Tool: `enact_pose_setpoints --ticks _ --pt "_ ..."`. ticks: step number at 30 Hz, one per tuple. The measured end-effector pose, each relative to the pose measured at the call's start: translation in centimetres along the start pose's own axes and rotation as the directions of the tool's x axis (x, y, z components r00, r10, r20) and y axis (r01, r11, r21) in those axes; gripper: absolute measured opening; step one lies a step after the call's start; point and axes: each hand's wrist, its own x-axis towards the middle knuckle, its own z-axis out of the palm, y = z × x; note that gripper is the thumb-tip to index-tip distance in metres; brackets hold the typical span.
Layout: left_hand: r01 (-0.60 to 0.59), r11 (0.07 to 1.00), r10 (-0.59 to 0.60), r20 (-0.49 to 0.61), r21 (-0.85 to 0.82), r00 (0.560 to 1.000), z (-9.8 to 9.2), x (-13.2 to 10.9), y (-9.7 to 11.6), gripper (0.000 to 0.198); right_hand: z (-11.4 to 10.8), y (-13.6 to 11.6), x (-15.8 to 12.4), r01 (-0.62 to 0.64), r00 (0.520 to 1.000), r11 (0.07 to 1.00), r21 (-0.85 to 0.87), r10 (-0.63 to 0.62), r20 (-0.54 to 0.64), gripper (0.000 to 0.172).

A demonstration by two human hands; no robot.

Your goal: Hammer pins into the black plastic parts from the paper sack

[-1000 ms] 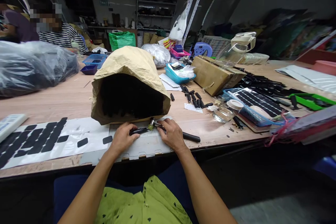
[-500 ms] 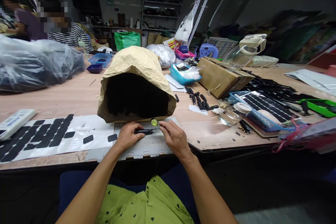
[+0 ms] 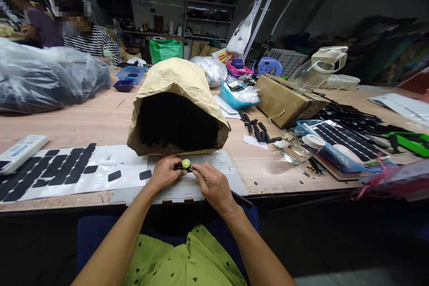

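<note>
My left hand (image 3: 166,172) is closed on a small black part (image 3: 177,166) near the mouth of a brown paper bag (image 3: 177,76). In my right hand (image 3: 212,184), thumb and fingers pinch a thin tool with a round yellow-green end (image 3: 186,163). That round end sits right beside the black part, at my left fingertips. Whether the two touch, I cannot tell. Beneath both hands lies a grey-white board (image 3: 217,165). The bag lies on its side with its dark opening toward me. What my fingers cover is hidden.
Left of my hands, a white sheet (image 3: 130,165) carries rows of black stickers. A white box (image 3: 23,154) lies on it. To the right are several black handle-like parts (image 3: 258,132), a cardboard box (image 3: 284,100), a glass jar (image 3: 296,153) and a blue basket (image 3: 335,147). Two people sit at the far left.
My right hand has moved left and slightly down, bringing the yellow-green end to the black part in my left hand. A black strip now shows by my right wrist. The view has shifted slightly.
</note>
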Motion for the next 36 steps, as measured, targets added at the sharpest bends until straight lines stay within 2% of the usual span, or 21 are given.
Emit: enact_pose_setpoints --ticks 4,9,15,21,26,28,30,31,33,34,36 --pt "0.012 1.000 -0.012 -0.008 -0.010 1.000 0.3 0.1 -0.3 0.021 -0.4 0.5 -0.1 -0.032 0.997 0.999 0.019 0.033 -0.076 0.027" --pt "0.011 1.000 -0.011 -0.016 -0.013 1.000 0.4 0.1 -0.6 0.021 -0.8 0.8 -0.6 -0.036 0.999 0.999 0.006 0.036 -0.036 0.027" --pt "0.006 0.998 -0.004 -0.034 0.060 0.999 0.1 -0.1 0.1 0.020 -1.3 3.0 0.5 -0.076 0.991 0.986 -0.148 0.058 -0.121 0.025" --pt "-0.046 0.994 0.049 -0.029 0.098 0.998 0.2 0.0 -0.3 0.021 -0.5 6.1 1.5 -0.043 0.998 0.931 -0.362 0.027 -0.049 0.018" --pt "-0.100 0.995 0.099 -0.021 -0.017 0.995 -0.4 -0.7 0.7 0.018 0.0 6.2 1.3 -0.069 0.997 0.938 -0.340 0.056 -0.049 0.018" --pt "-0.143 0.979 0.149 0.034 -0.146 0.988 -0.5 -2.1 1.9 0.018 0.0 6.2 1.2 -0.081 0.997 0.942 -0.327 0.070 -0.045 0.018" --pt "-0.144 0.951 0.202 0.198 -0.275 0.959 0.1 -4.0 3.0 0.018 0.0 6.2 1.3 -0.085 0.996 0.943 -0.322 0.074 -0.046 0.017" --pt "-0.136 0.942 0.232 0.300 -0.307 0.925 0.5 -5.1 3.4 0.018 0.0 6.3 1.3 -0.086 0.996 0.943 -0.321 0.074 -0.048 0.017" --pt "-0.169 0.947 0.280 0.444 -0.273 0.851 1.8 -6.9 3.9 0.017 0.1 6.4 1.3 -0.086 0.996 0.944 -0.319 0.074 -0.051 0.017" --pt "-0.211 0.954 0.291 0.474 -0.215 0.831 2.5 -7.5 3.9 0.018 0.1 6.5 1.3 -0.087 0.996 0.944 -0.318 0.074 -0.051 0.017" --pt "-0.291 0.954 0.290 0.466 -0.071 0.836 3.7 -8.2 4.0 0.019 0.2 6.5 1.2 -0.087 0.996 0.944 -0.319 0.075 -0.049 0.016"
